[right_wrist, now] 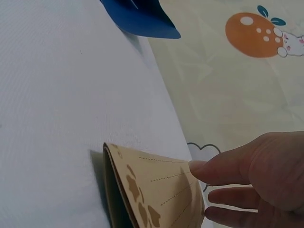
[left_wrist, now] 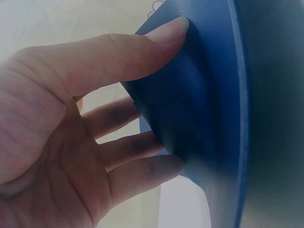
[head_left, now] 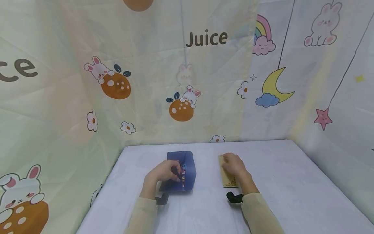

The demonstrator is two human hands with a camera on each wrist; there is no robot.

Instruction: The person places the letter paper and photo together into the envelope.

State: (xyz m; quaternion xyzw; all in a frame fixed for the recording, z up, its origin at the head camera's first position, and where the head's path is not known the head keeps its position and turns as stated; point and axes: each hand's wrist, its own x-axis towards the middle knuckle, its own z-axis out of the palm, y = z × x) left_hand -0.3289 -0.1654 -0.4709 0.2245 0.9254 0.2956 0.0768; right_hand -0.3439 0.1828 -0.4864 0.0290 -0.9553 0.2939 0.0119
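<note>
A dark blue paper envelope lies on the left half of the table, its flap spread to the right. My left hand pinches its front layer by the edge; in the left wrist view the thumb presses the blue paper while the other fingers go behind it. Through the mouth a strip of colourful printed matter shows, its kind unclear. Farther right, my right hand pinches the far end of a folded tan card, printed with dashed lines and brown leaf shapes. Its inside is hidden.
Both things lie on a white-covered table. Printed cloth curtains with rabbits and oranges hang close behind and at the sides. Black straps sit at my wrists.
</note>
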